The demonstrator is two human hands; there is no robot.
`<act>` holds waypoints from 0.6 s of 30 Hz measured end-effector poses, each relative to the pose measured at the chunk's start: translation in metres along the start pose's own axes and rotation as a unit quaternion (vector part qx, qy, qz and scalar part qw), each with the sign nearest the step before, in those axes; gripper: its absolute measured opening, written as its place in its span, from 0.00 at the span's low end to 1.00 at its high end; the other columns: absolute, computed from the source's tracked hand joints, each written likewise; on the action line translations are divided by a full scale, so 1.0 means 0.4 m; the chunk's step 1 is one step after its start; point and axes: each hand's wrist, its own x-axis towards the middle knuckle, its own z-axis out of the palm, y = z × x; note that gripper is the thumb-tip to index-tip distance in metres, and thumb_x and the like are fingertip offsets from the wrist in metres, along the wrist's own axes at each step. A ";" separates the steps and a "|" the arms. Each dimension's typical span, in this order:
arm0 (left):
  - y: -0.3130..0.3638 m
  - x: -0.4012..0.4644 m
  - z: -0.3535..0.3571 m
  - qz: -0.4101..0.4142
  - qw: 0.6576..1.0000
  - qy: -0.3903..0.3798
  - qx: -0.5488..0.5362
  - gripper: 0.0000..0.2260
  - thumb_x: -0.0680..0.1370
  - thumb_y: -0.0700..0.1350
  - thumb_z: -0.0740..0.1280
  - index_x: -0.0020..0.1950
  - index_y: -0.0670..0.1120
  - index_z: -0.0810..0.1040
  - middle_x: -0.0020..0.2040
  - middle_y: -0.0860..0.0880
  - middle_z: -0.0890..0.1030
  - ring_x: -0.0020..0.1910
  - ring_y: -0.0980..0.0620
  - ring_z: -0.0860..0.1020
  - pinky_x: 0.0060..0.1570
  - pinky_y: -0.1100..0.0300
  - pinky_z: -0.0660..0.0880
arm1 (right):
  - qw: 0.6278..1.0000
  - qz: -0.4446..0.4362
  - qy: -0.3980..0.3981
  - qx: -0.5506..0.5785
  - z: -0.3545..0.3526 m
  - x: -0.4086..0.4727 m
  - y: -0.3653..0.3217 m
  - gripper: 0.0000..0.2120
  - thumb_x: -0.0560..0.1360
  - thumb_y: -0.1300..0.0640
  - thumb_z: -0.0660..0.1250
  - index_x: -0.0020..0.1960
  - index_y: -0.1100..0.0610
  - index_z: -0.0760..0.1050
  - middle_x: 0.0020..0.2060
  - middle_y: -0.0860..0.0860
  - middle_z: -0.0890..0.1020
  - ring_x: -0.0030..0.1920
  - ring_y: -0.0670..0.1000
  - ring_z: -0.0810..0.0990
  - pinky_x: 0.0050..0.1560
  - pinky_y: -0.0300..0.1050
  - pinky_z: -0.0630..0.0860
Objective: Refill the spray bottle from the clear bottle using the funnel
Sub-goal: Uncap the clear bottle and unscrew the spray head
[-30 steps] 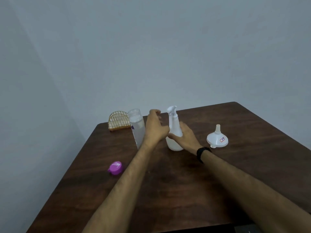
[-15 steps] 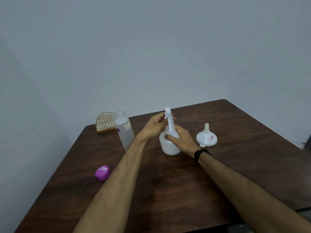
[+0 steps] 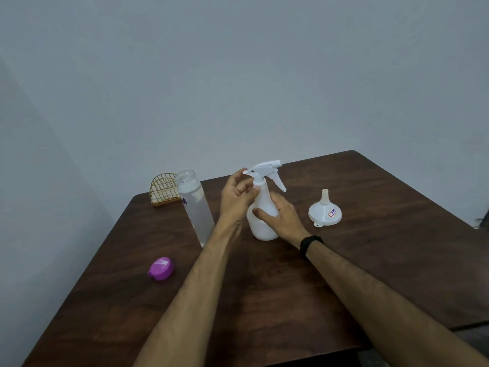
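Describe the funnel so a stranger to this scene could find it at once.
Start at the dark brown wooden table. Right of the white plastic spray bottle, which both hands hold, sits a small white plastic funnel, upside down, spout pointing up. It alone carries a small red-edged sticker.

The right hand [image 3: 281, 217] covers part of the spray bottle [image 3: 262, 221]'s belly, and the left hand [image 3: 236, 198] hides the near side of its neck, so whether the spray head is still screwed tight cannot be told. The left forearm crosses the foot of the clear bottle [image 3: 195, 207], whose blue mark is too small to read, as is the sticker on the funnel [image 3: 325, 211]. The table [image 3: 383, 234]'s near edge and both elbows are cut off by the lower border.
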 end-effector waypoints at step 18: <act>0.013 0.008 0.011 0.013 0.994 -0.003 0.107 0.11 0.74 0.42 0.76 0.53 0.46 0.78 0.51 0.48 0.82 0.52 0.52 0.80 0.52 0.59 0.79 | 1.000 -0.001 -0.001 -0.009 0.004 0.003 0.004 0.27 0.74 0.42 0.71 0.70 0.50 0.71 0.60 0.43 0.77 0.58 0.43 0.76 0.54 0.33 0.71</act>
